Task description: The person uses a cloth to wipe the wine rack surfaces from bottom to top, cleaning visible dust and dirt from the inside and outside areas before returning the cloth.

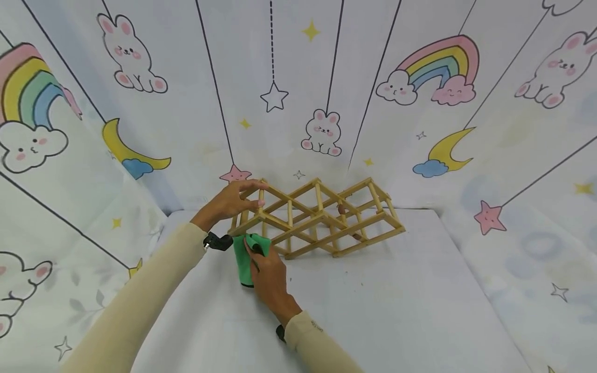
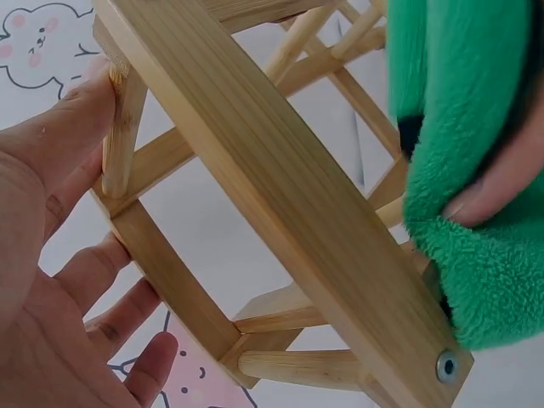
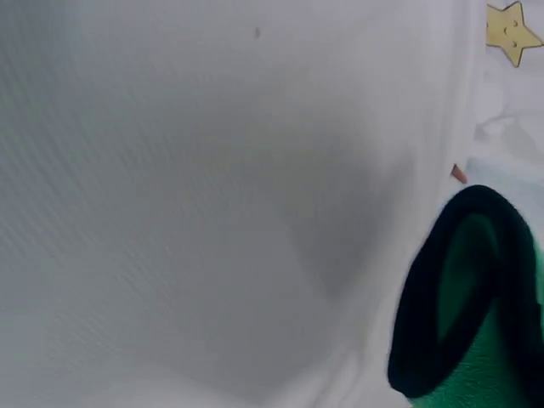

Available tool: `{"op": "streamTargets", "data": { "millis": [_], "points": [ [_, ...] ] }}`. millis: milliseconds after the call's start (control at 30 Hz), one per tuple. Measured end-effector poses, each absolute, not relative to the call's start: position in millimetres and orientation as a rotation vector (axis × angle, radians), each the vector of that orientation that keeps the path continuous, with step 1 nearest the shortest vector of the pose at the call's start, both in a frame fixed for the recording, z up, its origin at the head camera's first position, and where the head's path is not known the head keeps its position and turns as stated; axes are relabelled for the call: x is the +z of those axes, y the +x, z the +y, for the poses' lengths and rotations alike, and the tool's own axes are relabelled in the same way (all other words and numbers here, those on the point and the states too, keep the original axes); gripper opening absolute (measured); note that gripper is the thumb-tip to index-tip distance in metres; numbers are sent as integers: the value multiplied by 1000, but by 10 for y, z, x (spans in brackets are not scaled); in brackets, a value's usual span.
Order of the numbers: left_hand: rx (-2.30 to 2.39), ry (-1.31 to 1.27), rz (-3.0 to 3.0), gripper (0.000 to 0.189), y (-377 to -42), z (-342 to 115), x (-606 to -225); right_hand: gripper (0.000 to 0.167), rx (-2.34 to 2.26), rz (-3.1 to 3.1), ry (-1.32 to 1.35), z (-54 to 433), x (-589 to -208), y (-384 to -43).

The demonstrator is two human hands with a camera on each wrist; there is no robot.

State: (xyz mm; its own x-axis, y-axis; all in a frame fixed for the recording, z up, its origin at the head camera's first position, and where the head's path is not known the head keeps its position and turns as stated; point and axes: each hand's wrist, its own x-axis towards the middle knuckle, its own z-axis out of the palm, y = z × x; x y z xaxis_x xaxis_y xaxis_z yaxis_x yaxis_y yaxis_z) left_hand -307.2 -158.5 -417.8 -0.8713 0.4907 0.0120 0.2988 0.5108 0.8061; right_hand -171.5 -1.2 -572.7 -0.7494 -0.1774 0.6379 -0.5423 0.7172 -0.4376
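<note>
At the back of the tabletop [image 1: 396,300], my head feed has a wooden rack [image 1: 321,213] of criss-crossed bars, both hands at its left end. Left hand [image 1: 230,201] has thumb and fingers around an end rod [image 1: 261,195]; right hand [image 1: 270,274] is pinching a green cloth [image 1: 243,261] low at that same end. Looks like a wipe-down to me.

Left wrist feed's the useful one: thumb against the wood, other fingers a bit spread along the outer frame. Tbh I'd want that hold firm for any hard rubbing, or the rack could skid or fold. One right fingertip presses into the cloth, close to a bolt [image 2: 447,367]. I'd go round that, into the joints, then along the grain.

Right wrist feed just gives me the cloth's dark edging and some tabletop. No fingers visible, so can't tell their state from there. I'd tuck that loose end so it doesn't snag.
</note>
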Motion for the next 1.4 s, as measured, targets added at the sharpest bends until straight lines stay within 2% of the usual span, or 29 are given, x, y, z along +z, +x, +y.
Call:
{"op": "streamTargets", "data": {
  "millis": [133, 233, 400, 500, 700, 867, 933, 1100, 1200, 1400],
  "points": [
    [1290, 662, 2533, 50, -3088, -1580, -4198, 48, 864, -2554, 421, 73, -5715, -1716],
    [1292, 668, 2531, 49, -3100, -1580, -4208, 46, 858, -2601, 378, 145, -5730, -1677],
    [1295, 665, 2529, 49, -3098, -1579, -4203, 27, 734, -2395, 604, 139, -5717, -1714],
    [1297, 653, 2539, 48, -3088, -1569, -4196, 19, 662, -2363, 641, 104, -5698, -1789],
    [1294, 669, 2518, 50, -3076, -1519, -4205, 30, 726, -2625, 386, 173, -5764, -1734],
    [1282, 664, 2533, 48, -3066, -1518, -4199, 25, 737, -2429, 539, 179, -5728, -1703],
    [1277, 669, 2542, 48, -3056, -1524, -4196, 28, 725, -2380, 566, 164, -5699, -1723],
    [1282, 670, 2529, 49, -3033, -1536, -4205, 43, 785, -2594, 388, 230, -5678, -1688],
    [1286, 674, 2526, 48, -3030, -1562, -4199, 42, 837, -2672, 384, 351, -5689, -1616],
    [1287, 679, 2530, 48, -3036, -1585, -4150, 44, 893, -2122, 437, 616, -5737, -1592]
  ]
}}
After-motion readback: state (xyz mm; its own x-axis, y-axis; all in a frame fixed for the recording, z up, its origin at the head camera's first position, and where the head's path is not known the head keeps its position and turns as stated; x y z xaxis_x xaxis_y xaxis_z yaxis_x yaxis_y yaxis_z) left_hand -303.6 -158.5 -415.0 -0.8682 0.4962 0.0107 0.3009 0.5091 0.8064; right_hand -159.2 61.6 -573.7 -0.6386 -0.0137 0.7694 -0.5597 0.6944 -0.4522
